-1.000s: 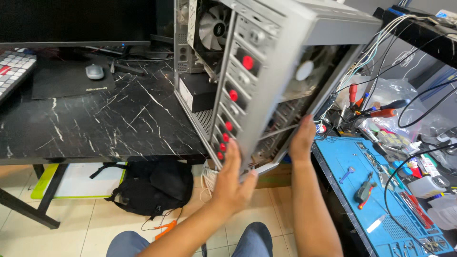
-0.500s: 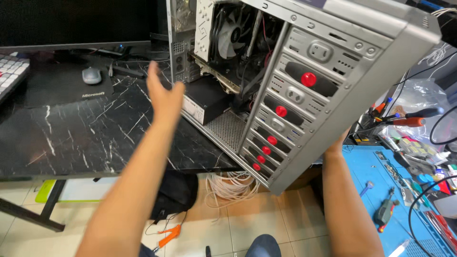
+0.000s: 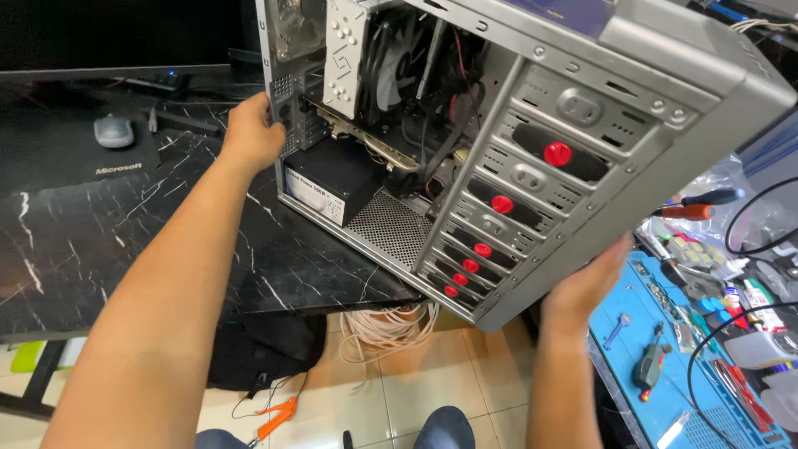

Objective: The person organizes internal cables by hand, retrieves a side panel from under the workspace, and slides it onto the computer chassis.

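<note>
Beside the computer case [image 3: 532, 158], a mouse [image 3: 113, 130] and screwdrivers [image 3: 694, 205] lie.

Lit brightly and evenly from above, with soft glare along the grey computer case [image 3: 665, 58] at upper right. Dim toward the upper left, where the black tabletop [image 3: 75, 241] swallowed detail. Deep shadow inside the case and beneath the tabletop. Sharp at centre; slightly stretched and bowed at the edges, near forearms softly blurred.
</note>
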